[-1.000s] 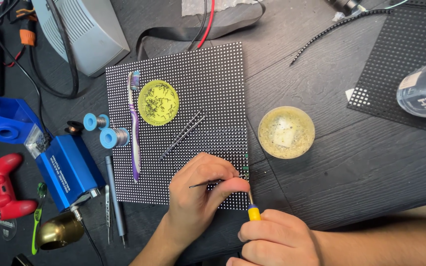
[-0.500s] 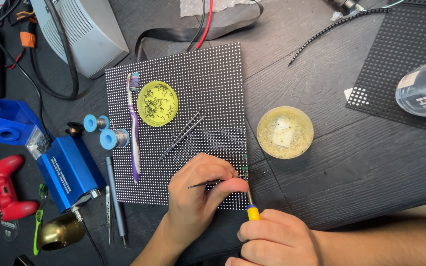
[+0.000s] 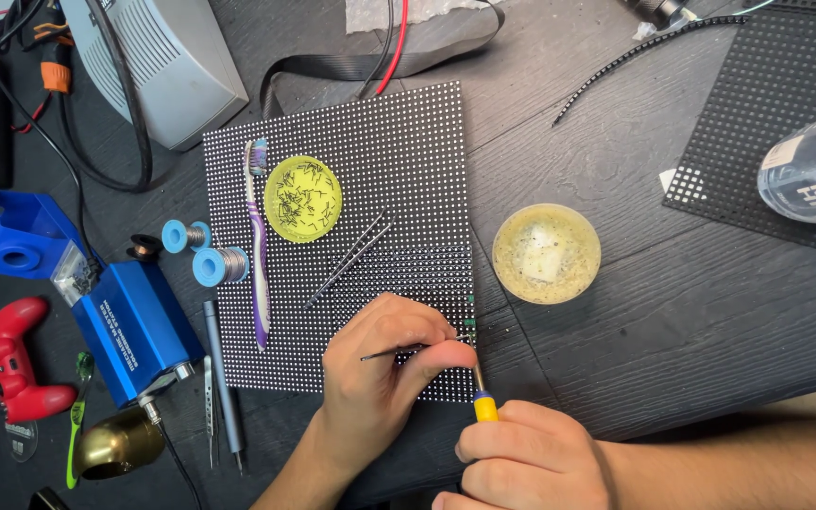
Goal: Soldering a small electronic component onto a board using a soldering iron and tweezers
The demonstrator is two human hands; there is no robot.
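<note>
Left hand (image 3: 380,373) curled, pinched on thin tweezers (image 3: 391,353) over dotted panel (image 3: 351,179), right hand (image 3: 526,463) fisted, gripped yellow-collared soldering iron (image 3: 482,397), tip at panel's lower right edge.

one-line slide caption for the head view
Left hand pinches tweezers and right hand holds a yellow-collared soldering iron at the LED matrix panel edge.

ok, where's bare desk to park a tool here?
Free: dark desk right of the panel, below the resin dish and bottle; also the strip between panel and mesh sheet. Crowded: left side, around the blue box, solder spools and controller. Both hands, left and right, fill the bottom middle.
</note>
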